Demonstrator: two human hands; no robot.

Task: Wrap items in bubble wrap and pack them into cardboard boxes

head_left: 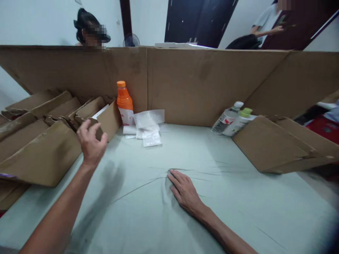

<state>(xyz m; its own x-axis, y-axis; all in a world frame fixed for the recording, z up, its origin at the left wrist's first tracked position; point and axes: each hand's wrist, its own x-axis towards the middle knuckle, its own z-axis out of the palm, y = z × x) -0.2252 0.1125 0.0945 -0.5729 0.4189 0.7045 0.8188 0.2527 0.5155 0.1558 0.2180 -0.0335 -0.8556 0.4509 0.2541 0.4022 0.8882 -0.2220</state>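
Observation:
My left hand [91, 143] is raised beside the cardboard boxes [57, 155] on the left, its fingers apart and slightly curled, with nothing seen in them. Resting palm-down on the pale green table cover [137, 215], my right hand [184, 190] has its fingers stretched out near several creases in the cloth. Beyond my hands, small bubble-wrap pouches [151, 137] lie in a loose pile. An orange bottle [124, 100] with an orange cap stands right behind them.
A cardboard panel [190, 88] walls off the far side. At right, a clear water bottle [227, 118] and a green-capped bottle [239, 121] lean beside an angled cardboard box [272, 144]. Two people, one at left [88, 26] and one at right [267, 21], are behind the panel.

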